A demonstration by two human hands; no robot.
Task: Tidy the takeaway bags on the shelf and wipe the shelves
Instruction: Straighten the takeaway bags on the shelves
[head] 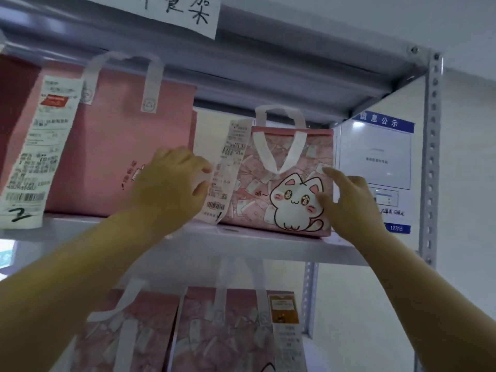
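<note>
The metal shelf point(268, 245) carried the takeaway bags on its upper board, under a handwritten paper label point(185, 12) taped to the board above. The large pink bag point(120, 146) stood upright at the left, front face outward, probably so that its hanging receipt point(35, 151) stayed readable. More pink bags point(230, 331) stood on the board below.

The cat bag point(284, 183), the item being handled, stood upright at the right end of the upper board. Its base was near the front edge, and a gap separated it from the large pink bag. Both arms reached up to it, one on each side, a placement suited to squaring or sliding it without tipping it.

The right hand point(351, 202) was spread open. Its index fingertip touched the bag's right edge and its thumb touched the front panel, and it gripped nothing. The left hand point(171, 181) was loosely curled and held nothing. Its fingertips were just beside the cat bag's receipt point(228, 167), but contact could not be confirmed.
</note>
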